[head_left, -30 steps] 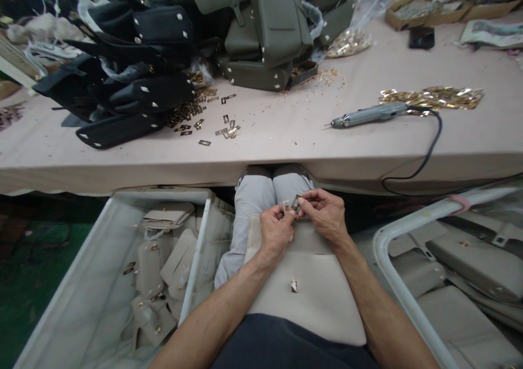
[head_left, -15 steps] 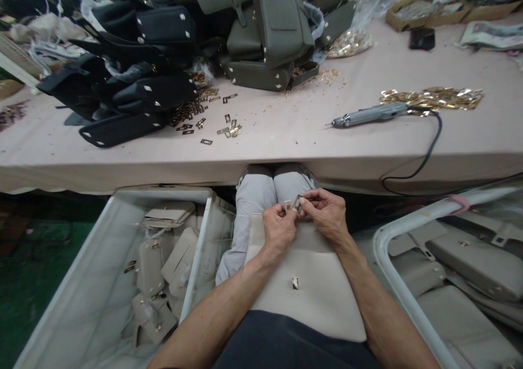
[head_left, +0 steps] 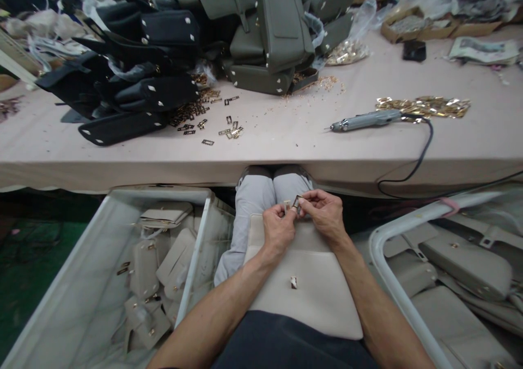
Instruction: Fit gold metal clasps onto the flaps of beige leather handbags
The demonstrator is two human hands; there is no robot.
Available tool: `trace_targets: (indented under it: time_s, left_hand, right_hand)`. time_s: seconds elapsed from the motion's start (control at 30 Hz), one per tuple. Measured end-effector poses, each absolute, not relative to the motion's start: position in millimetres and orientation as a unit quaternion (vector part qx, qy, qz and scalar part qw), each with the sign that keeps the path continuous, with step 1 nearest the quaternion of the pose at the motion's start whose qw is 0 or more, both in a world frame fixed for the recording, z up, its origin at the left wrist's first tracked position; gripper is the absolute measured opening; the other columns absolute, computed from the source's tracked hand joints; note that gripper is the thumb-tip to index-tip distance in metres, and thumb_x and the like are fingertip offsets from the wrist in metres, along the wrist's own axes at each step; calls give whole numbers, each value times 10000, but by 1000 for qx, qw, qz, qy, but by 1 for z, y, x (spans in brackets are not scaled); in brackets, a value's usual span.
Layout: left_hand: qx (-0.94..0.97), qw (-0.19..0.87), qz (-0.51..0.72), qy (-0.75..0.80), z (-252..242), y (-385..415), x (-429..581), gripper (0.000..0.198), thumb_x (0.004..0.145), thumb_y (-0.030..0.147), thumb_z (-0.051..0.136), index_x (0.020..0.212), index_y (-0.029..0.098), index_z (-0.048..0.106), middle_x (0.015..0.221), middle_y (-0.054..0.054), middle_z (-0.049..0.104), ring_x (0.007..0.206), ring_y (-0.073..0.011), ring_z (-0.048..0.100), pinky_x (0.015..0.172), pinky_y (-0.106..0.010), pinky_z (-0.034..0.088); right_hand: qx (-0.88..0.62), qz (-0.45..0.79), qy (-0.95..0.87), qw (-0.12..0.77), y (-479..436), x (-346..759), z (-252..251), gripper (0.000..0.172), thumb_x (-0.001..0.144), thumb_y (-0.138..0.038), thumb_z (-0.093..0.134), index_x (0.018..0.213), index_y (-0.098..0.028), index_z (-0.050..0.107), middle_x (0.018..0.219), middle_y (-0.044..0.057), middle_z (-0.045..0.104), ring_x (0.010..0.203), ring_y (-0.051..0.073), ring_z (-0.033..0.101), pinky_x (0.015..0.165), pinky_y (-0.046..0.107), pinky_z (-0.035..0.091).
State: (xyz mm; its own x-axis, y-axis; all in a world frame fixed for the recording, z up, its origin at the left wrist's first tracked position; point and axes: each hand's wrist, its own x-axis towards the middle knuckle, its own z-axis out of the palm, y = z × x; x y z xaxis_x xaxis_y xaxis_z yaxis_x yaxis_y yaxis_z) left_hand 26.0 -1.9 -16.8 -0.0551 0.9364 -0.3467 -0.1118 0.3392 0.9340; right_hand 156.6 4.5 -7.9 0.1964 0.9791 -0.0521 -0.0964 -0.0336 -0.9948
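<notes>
A cream bag piece point(head_left: 300, 298) lies across my lap, with a small gold turn-lock point(head_left: 293, 283) on it. At its far edge my left hand point(head_left: 279, 226) is closed, thumb and fingers pinching a small pale tab point(head_left: 286, 205). Whether that tab belongs to the bag piece I cannot tell. My right hand point(head_left: 326, 212) pinches a small rectangular metal frame point(head_left: 297, 200), held tilted right beside the left thumb. The fingertips of both hands nearly meet and partly cover these parts.
A grey electric screwdriver point(head_left: 363, 120) lies on the table point(head_left: 269, 151) before a pile of gold plates point(head_left: 429, 107). Black bags point(head_left: 139, 96) and olive bags point(head_left: 281, 31) are heaped behind loose metal frames point(head_left: 232, 130). Bins point(head_left: 204, 249) with cream bags flank my legs.
The view has shifted slightly. Between my fingertips the metal frame shows a little more plainly and is turned slightly; both hands keep their pinch.
</notes>
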Motion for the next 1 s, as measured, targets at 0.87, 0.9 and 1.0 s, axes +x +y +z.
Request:
trace_targets:
  time_s: [0.87, 0.9, 1.0]
  left_hand:
    - [341, 644, 473, 495, -14, -4, 18, 345, 737, 422, 744, 828, 93, 693, 560, -40, 655, 288, -95, 460, 299, -184, 281]
    - [337, 647, 473, 494, -14, -4, 18, 364, 741, 426, 736, 866, 87, 692, 646, -72, 704, 305, -101, 494, 298, -187, 298]
    - [331, 655, 471, 489, -14, -3, 17, 371, 742, 384, 711, 945, 75, 678, 843, -136, 760, 367, -124, 586, 302, -192, 343]
  right_hand:
    - [-538, 493, -391, 561, 7, 159, -15, 395, 718, -434, 865, 885, -110, 713, 609, 54, 676, 512, 164, 642, 557, 258, 578]
    - [-535, 495, -388, 563, 7, 159, -16, 396, 715, -437, 866, 883, -112, 714, 608, 51, 674, 511, 164, 638, 563, 268, 584]
    - [-520, 511, -375, 573, 6, 160, -20, 418, 707, -460, 872, 893, -121, 713, 601, 34, 662, 515, 167, 627, 609, 326, 621]
